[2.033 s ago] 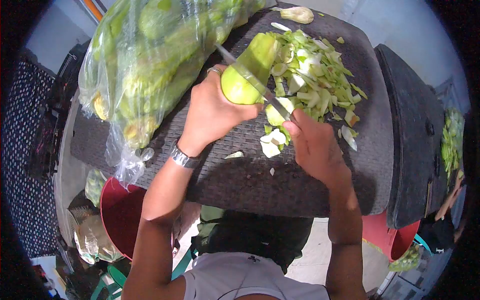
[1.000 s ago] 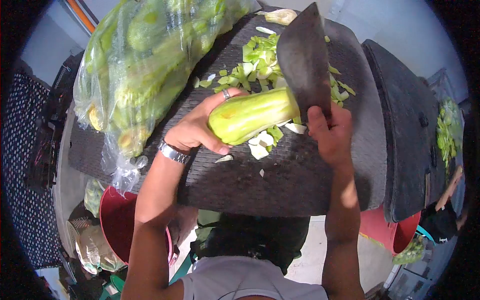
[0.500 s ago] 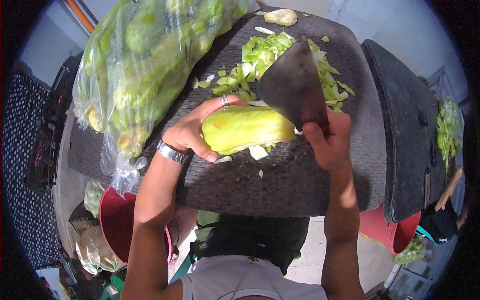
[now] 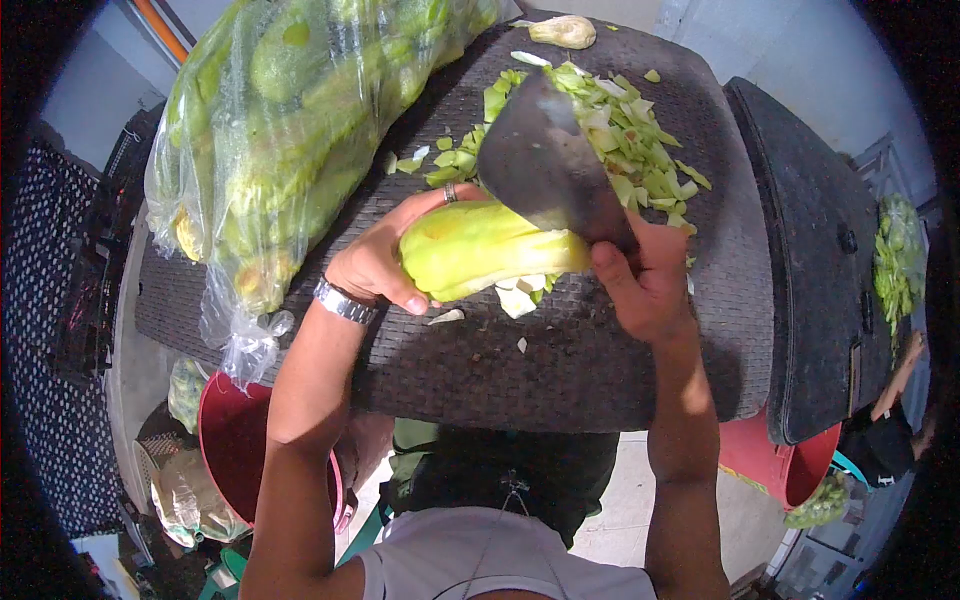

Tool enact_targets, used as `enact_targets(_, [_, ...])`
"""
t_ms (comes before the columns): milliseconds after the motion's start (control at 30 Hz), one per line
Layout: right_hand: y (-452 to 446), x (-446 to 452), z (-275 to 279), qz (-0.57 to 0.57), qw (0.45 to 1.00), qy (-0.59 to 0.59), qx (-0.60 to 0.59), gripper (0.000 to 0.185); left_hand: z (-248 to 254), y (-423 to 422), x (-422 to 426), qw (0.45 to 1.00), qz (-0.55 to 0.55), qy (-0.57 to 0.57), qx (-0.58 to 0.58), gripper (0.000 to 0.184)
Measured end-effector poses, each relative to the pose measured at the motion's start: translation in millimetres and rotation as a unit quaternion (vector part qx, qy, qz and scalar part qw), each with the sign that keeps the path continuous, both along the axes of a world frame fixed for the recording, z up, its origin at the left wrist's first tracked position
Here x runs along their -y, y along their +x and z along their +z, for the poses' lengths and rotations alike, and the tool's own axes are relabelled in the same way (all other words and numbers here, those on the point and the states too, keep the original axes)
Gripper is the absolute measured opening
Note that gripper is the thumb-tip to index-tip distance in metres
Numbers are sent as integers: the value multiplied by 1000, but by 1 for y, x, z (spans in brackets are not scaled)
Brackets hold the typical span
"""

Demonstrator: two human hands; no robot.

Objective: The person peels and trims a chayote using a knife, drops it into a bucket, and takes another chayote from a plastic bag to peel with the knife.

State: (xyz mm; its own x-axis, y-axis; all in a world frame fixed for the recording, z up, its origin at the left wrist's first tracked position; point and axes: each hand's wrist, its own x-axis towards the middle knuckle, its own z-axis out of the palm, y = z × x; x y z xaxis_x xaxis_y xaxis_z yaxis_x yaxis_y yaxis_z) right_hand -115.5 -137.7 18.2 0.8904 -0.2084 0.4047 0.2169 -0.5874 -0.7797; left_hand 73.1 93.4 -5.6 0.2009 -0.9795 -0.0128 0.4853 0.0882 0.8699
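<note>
My left hand is wrapped around the far end of an oblong, pale green papaya-like fruit, thumb below and fingers above. The fruit lies sideways over the table, with a paler, cut face toward its right end. In my right hand is a cleaver with a broad, dark blade, its handle hidden in my fist. The blade is tilted up and left, its lower part in front of the fruit's upper right edge. Whether it touches the fruit, I cannot tell. Pale cut pieces lie just under the fruit.
Green shavings are heaped beyond the cleaver on the dark woven tabletop. A clear plastic bag of similar green fruits fills the left side. A pale, bulb-shaped piece lies at the back. Red tubs stand below the table.
The cleaver has swung left and its blade leans further over the fruit. My right hand has shifted slightly left, and the fruit has turned a little in my left hand.
</note>
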Motion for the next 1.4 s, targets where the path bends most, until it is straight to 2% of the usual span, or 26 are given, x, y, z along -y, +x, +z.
enact_targets(100, [4,0,-11,2,997,62,-51,27,-6,2,-3,999,11,29,-36,116])
enact_targets(200, [6,-12,-8,17,994,101,-35,34,-8,1,0,997,53,42,-22,112])
enact_targets(233, [7,-16,-4,25,994,104,-15,38,-7,0,-1,995,68,66,24,108])
enact_targets(333, [11,-16,-7,36,995,87,-42,46,-8,-12,10,996,89,18,10,111])
enact_targets(433, [9,-18,1,18,993,52,-101,54,-7,-19,13,995,96,16,27,102])
enact_targets(533, [10,-18,-5,11,996,51,-75,57,-4,-22,16,995,81,38,48,97])
enact_targets(767, [7,-18,-4,-36,995,-7,-97,57,12,-36,20,997,66,43,24,76])
enact_targets(867, [7,-18,-2,-36,994,-7,-106,53,12,-26,17,997,12,70,3,73])
enact_targets(967, [9,-20,-2,-39,993,33,-106,50,9,-53,28,985,163,46,13,67])
enact_targets(1067, [9,-16,-6,-25,993,17,-115,52,7,-49,30,995,86,29,-45,54])
enact_targets(1100, [9,-16,-10,-22,993,4,-117,54,9,-37,25,995,50,78,-46,54])
enact_targets(1200, [13,-16,-12,-37,991,-1,-127,58,9,-44,27,987,122,92,-54,53])
enact_targets(1233, [13,-16,-12,-46,990,3,-133,59,6,-57,32,980,179,79,-21,50])
enact_targets(1367, [11,-18,-3,-43,986,-2,-164,60,8,-40,28,993,73,81,-37,47])
enact_targets(1400, [11,-21,-6,-45,986,-11,-161,59,9,-40,27,991,89,90,-34,47])
